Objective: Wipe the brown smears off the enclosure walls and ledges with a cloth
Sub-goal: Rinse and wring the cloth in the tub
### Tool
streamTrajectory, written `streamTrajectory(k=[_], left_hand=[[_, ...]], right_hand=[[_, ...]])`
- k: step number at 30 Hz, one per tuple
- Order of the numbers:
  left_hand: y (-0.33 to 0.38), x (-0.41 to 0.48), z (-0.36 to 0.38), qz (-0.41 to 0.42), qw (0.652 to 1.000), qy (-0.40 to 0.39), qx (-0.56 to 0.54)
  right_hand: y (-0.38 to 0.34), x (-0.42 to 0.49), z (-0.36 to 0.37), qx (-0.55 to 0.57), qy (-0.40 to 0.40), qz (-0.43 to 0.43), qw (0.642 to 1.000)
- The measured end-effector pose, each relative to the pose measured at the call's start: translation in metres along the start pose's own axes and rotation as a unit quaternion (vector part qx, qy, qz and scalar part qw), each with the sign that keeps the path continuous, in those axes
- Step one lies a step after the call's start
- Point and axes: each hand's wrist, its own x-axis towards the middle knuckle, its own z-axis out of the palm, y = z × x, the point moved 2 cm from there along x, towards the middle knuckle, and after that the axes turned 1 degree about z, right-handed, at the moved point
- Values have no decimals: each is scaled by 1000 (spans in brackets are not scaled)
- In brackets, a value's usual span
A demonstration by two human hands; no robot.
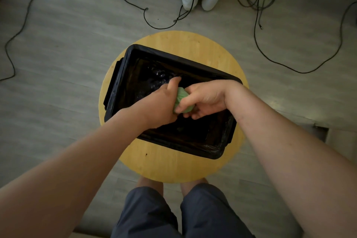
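A: So, first entry?
B: Cloth (182, 102): green, bunched into a ball, held above the middle of the enclosure (174, 58), clear of its walls as far as the view shows.
A: Enclosure?
B: Black rectangular tub with a glossy black liner, set askew at the centre of the round tabletop (173, 168). Its left and right ends come close to the tabletop's edges. The interior is too dark to pick out any brown smears.
A: Holders?
B: Left hand (159, 107): fingers curled round the cloth's left side, thumb raised toward the far wall, forearm crossing the tub's near-left corner. Right hand (205, 98): wrist bent inward, fingers wrapped under and round the cloth's right side, forearm over the right end. Both grip the one wad, close together.
A: Step, by your reckoning?
B: Preparing the cloth, likely squeezing or refolding it, not wiping. No part of it touches a wall or ledge.
A: Next move needs?
B: One hand to take the wad alone and press a flat face of it against a wall. The other should probably steady the rim so the tub does not slide.
A: Surroundings?
B: Grey floor (58, 87); black cables (123, 0) looping beyond the tabletop's far edge; dark shorts (154, 216) below its near edge.
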Motion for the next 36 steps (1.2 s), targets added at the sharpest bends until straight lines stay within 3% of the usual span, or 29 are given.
streamTrajectory(k=[5,7,10,16,20,24,26,31,33,36], left_hand=[[-1,3,11,24,994,-25,107],[-6,11,14,31,984,-15,172],[-9,20,12,33,976,-8,214],[-3,24,4,-5,986,-15,163],[4,33,4,-12,982,-99,161],[5,35,2,-72,977,-199,14],[4,32,4,-77,982,-174,-16],[-6,10,8,34,999,-21,-19],[-14,-2,5,85,996,32,3],[-18,-12,7,171,979,65,89]], right_hand=[[1,13,12,-149,99,40,983],[1,20,19,-262,195,47,944],[6,30,29,-411,307,14,859],[25,37,25,-463,416,-111,775],[30,34,20,-539,449,-176,690],[34,25,21,-569,471,-193,646],[35,23,23,-569,462,-155,662],[39,20,4,-413,360,-4,837],[41,19,-1,-350,312,44,882],[35,16,5,-199,226,50,952]])
